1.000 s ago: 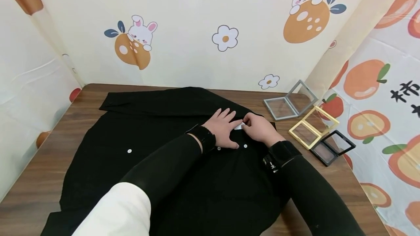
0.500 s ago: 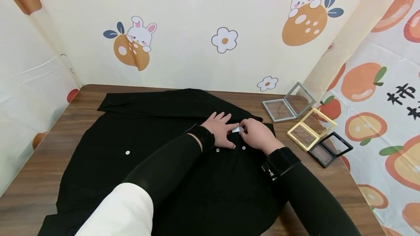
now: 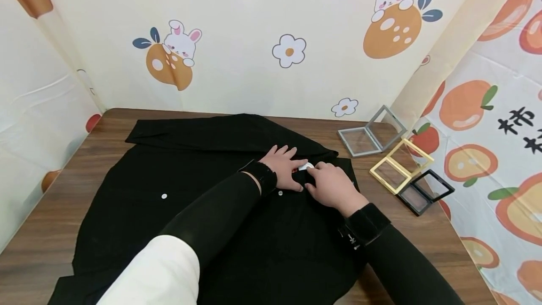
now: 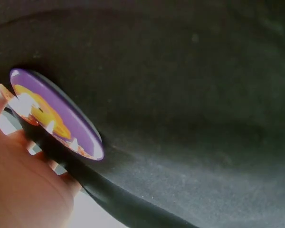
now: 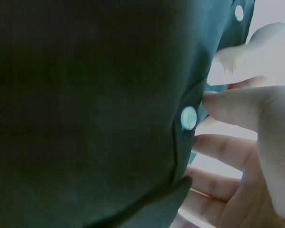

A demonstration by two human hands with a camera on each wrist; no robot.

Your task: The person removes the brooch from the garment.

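Observation:
A black buttoned shirt (image 3: 220, 164) lies spread out before me. My left hand (image 3: 281, 168) rests palm down on it, fingers spread. By its index finger, a round badge (image 3: 306, 166) shows mostly as a white glare. From the left wrist, that badge (image 4: 57, 114) is purple with a yellow picture, sitting on the black cloth beside the fingers. My right hand (image 3: 332, 185) is just right of the badge, fingers curled at the cloth. The right wrist view has its thumb and fingers (image 5: 232, 107) gripping the shirt's edge next to a white button (image 5: 188, 118).
Three hinged frames stand half unfolded at the table's right: a grey one (image 3: 362, 141), a yellow one (image 3: 391, 173) and a black one (image 3: 417, 199). Patterned cloth walls (image 3: 237, 60) rise behind and beside the wooden table (image 3: 93, 164).
The right hand's fingers have moved off the badge, slightly down and right, onto the shirt cloth, covering a button seen before. The left hand has stayed in place.

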